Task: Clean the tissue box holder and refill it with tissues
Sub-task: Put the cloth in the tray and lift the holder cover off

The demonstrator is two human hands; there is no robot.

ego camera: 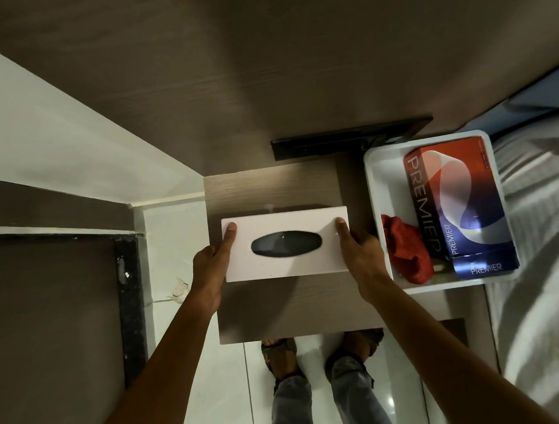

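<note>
Both hands hold the white holder (286, 243) at the centre of the frame, over the small wooden surface (270, 186).

At the right of the frame a bed (541, 232) lies beside a white tray (374, 175), which holds a red-and-blue tissue box (460, 204) marked PREMIER and a red cloth (404, 248) at its lower left. The holder's dark oval slot faces up. The left hand (210, 263) grips the holder's left end, thumb on top; the right hand (360, 250) grips the right end the same way. Sandalled feet (279, 356) stand on the white floor (215, 391) at bottom centre.
</note>
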